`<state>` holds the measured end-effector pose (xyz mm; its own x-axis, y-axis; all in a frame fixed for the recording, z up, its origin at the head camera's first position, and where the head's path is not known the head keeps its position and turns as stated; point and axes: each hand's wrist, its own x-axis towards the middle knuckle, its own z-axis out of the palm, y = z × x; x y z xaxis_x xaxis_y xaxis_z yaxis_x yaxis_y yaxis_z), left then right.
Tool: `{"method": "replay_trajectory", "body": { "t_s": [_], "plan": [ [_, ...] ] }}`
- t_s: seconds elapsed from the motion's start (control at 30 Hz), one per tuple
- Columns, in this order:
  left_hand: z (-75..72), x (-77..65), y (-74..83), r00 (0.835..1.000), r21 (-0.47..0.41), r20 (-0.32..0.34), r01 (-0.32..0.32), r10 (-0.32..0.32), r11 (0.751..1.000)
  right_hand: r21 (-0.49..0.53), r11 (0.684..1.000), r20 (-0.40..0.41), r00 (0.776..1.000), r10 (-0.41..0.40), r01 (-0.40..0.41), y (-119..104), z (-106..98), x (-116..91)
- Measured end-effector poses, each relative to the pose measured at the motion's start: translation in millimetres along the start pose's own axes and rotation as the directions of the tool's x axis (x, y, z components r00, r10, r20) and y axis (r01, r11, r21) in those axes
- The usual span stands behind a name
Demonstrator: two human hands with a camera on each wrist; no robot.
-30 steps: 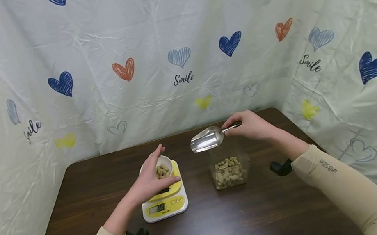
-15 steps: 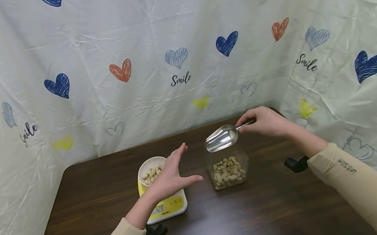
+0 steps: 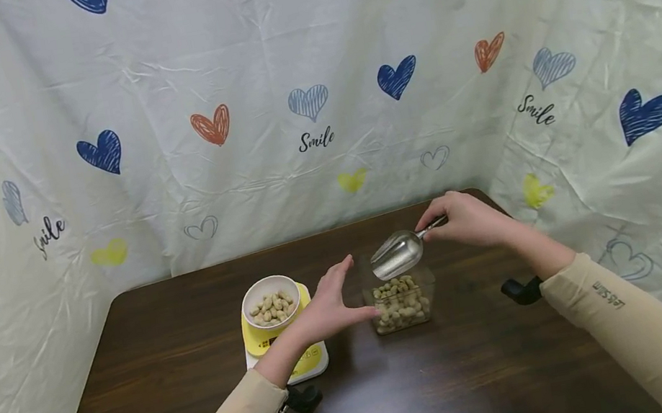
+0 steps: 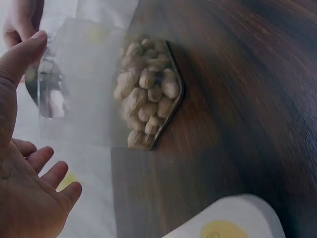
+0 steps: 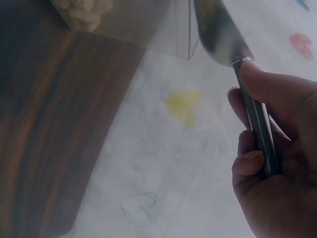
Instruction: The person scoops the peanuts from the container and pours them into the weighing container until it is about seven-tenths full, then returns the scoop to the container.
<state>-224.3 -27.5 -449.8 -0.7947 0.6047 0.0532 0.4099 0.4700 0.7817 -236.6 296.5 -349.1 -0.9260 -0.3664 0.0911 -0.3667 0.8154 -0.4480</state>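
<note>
My right hand (image 3: 467, 218) grips the handle of a metal scoop (image 3: 397, 254), its bowl tilted down over the mouth of a clear box (image 3: 431, 286). Peanuts in their shells (image 4: 147, 91) fill the lower part of that box. In the right wrist view the fingers curl round the dark handle (image 5: 260, 124). My left hand (image 3: 326, 310) is spread at the box's left side, thumb and fingers apart; whether it touches the wall I cannot tell. Behind that hand, a white bowl (image 3: 247, 301) holding several peanuts sits on a yellow and white kitchen scale (image 3: 319, 356).
Everything stands on a dark wooden table (image 3: 176, 378). A white curtain (image 3: 263, 196) printed with hearts hangs behind the table's far edge and along both sides. The left forearm partly covers the scale's front and display.
My left hand has moved right, from beside the bowl to the box. The scoop went right, then came down and tilted toward the box's opening. The scale's display is now covered.
</note>
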Motion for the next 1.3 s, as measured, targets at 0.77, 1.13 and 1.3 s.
{"method": "replay_trajectory", "body": {
  "t_s": [0.77, 1.13, 1.3],
  "plan": [
    [18.1, 16.4, -9.1, 0.996, -0.046, 0.033, 0.087, -0.085, 0.995, -0.301, 0.890, -0.012, 0.932, -0.362, 0.342, -9, 36, 13],
    [18.5, 19.3, -8.8, 0.997, -0.035, 0.024, 0.070, -0.070, 0.997, -0.288, 0.882, 0.116, 0.928, -0.355, 0.373, -10, 57, 18],
    [18.5, 19.0, -8.7, 0.999, -0.037, 0.021, 0.049, -0.048, 0.998, -0.226, 0.912, 0.207, 0.932, -0.298, 0.342, -11, 58, 22]
  ]
}}
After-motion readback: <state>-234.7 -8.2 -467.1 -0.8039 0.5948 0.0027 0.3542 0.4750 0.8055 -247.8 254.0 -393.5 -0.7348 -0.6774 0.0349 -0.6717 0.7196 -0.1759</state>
